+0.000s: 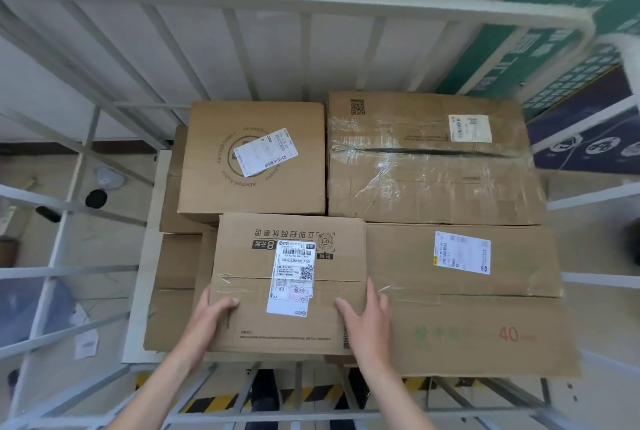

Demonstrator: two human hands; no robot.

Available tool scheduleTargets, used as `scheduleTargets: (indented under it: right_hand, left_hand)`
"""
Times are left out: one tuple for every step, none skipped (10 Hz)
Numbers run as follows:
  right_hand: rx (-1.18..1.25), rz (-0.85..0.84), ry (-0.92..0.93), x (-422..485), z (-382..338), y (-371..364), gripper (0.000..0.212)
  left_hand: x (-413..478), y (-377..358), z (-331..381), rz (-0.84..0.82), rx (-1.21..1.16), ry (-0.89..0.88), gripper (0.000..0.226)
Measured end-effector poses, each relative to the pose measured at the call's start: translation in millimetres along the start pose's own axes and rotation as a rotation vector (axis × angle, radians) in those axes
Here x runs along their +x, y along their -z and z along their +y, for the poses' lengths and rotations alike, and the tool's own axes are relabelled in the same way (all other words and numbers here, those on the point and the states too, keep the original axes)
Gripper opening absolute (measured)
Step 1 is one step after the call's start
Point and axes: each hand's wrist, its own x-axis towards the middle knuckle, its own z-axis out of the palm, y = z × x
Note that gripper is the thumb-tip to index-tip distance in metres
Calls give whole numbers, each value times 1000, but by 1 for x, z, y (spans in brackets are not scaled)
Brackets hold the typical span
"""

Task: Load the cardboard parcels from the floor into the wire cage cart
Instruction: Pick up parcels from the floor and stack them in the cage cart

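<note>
I look down into the white wire cage cart [304, 2], which holds several cardboard parcels. The front middle parcel [256, 319] has a white shipping label and black printed characters on top. My left hand [213, 312] grips its left edge and my right hand [365, 317] grips its right edge. It rests on the parcels below. Behind it sits a parcel with a round logo [221, 125], and a large taped parcel [429, 184] lies at the back right. A long flat parcel marked "40" [478, 322] lies to the right.
The cart's bars surround the load on all sides. Lower parcels [173, 291] show at the left, beside a white panel. A green and blue banner [575, 49] hangs at the right. Yellow-black floor tape [207, 402] runs below the front rail.
</note>
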Motion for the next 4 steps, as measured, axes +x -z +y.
scheduleTargets:
  right_hand:
    - [26,-112,-11,1,-1,13,81]
    - [25,-218,36,-8,-7,38,71]
    - [16,-204,101,-21,-21,82,69]
    - [17,-162,221,-46,-35,128,67]
  left_hand:
    - [-10,-5,9,47,57,40,86]
    - [-32,-19,26,176,217,36,89]
    - [-73,-47,56,233,400,-75,81]
    - [-132,-87,86,150,388,-139,68]
